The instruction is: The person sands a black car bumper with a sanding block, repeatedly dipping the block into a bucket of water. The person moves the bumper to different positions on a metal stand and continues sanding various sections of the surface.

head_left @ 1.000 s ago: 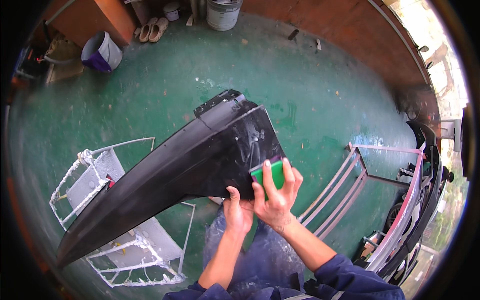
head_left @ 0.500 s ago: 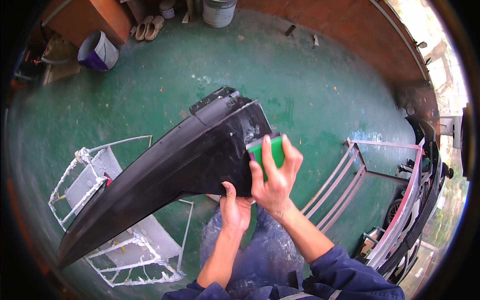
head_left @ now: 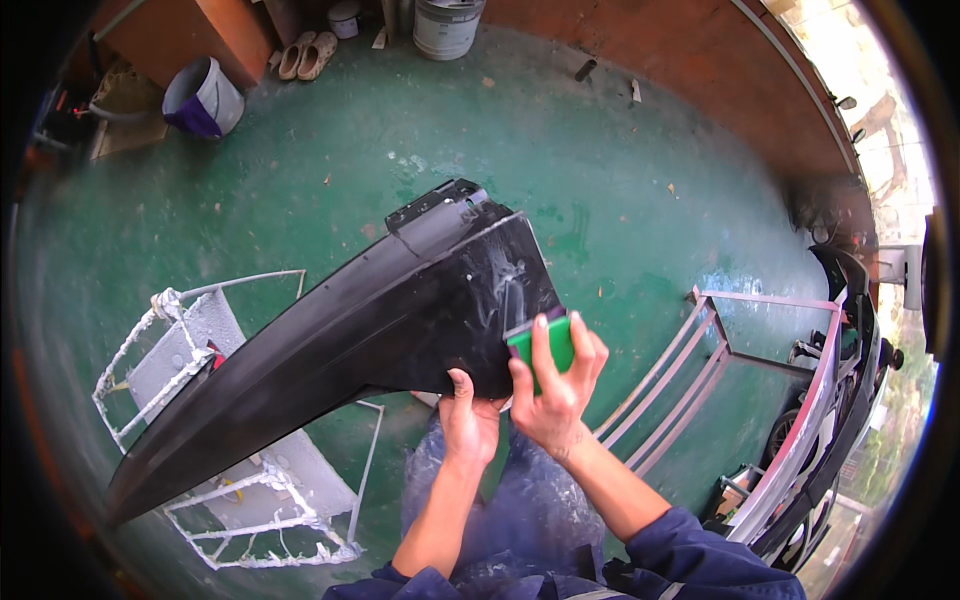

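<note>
A long black car body panel, wide at its right end and tapering to a curved tip at the lower left, lies across in front of me. My left hand grips its near edge, thumb on top and fingers hidden underneath. In my right hand is a green sanding block with a dark, purplish edge, pressed against the panel's right end. Pale, wet-looking smears mark the surface beside the block.
Paint-crusted metal stands sit under the panel's left part. A pinkish metal rack is at right, beside black car parts. At the back are a white-and-purple bucket, a grey bucket and clogs.
My right hand has moved the sanding block toward me along the panel's right end, uncovering more of the smeared surface. The left hand keeps its grip on the near edge.
</note>
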The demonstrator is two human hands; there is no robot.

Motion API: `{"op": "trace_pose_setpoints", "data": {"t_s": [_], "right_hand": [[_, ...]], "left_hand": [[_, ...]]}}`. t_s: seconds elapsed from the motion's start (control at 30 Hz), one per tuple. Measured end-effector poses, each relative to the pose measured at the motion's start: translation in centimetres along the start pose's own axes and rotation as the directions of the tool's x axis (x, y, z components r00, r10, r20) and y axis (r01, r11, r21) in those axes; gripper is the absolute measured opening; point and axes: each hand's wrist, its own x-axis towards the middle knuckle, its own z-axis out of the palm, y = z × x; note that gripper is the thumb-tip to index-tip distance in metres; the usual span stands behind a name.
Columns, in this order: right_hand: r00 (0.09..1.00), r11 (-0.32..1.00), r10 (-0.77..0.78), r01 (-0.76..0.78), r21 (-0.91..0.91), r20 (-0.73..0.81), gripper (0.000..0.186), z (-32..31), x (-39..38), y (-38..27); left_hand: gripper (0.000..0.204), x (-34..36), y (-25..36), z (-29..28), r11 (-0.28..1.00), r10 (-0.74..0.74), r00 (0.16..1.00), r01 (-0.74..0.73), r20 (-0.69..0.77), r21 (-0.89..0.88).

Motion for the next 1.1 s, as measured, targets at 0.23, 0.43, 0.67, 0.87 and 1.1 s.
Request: {"op": "trace_pose_setpoints", "data": {"t_s": [0.23, 0.43, 0.67, 0.87, 1.1], "right_hand": [[0.999, 0.999, 0.035, -0.036, -0.039, -0.025, 0.056, 0.7, 0.2, -0.2], [0.997, 0.998, 0.052, -0.055, -0.034, -0.064, 0.059, 1.0, 5.4, -0.2], [0.999, 0.998, 0.009, -0.007, -0.056, 0.037, 0.052, -0.1, -1.9, 0.2], [0.994, 0.997, 0.051, -0.056, -0.058, -0.094, 0.060, 1.6, 3.3, -0.8], [0.997, 0.999, 0.046, -0.043, 0.033, -0.070, 0.054, 1.3, 3.0, -0.4]], "left_hand": [[0.074, 0.5, 0.1, 0.3, 1.000, -0.019, 0.998, 0.019, -0.058, -0.006], [0.076, 0.6, 0.2, 0.0, 1.000, 0.008, 1.000, -0.008, -0.015, 0.002], [0.075, 0.4, -0.3, -0.5, 1.000, 0.018, 0.999, -0.017, -0.036, 0.013], [0.073, 0.4, 0.1, -0.2, 1.000, -0.001, 0.997, 0.000, -0.072, -0.007], [0.075, 0.2, -0.3, -0.8, 0.999, 0.029, 0.998, -0.028, -0.055, 0.021]]}}
